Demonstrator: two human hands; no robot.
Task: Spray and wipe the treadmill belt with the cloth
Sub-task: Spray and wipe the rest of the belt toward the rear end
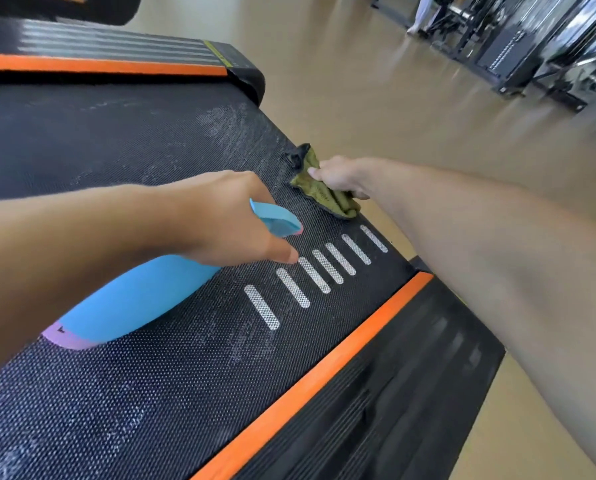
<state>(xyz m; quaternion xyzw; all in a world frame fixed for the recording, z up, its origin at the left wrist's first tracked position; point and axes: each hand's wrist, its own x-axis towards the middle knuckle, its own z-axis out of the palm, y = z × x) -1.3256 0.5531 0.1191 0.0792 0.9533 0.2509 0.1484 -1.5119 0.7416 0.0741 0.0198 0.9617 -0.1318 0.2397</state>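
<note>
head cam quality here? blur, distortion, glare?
Head view: strong wide-angle distortion, the treadmill belt and its orange side strip bow and tilt. Gym machines at top right are motion-smeared; the hands, spray bottle and cloth are fairly sharp. Soft glare on the floor.

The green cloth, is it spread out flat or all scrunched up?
Scrunched up. The green cloth is bunched in folds under the right hand at the belt's end.
</note>
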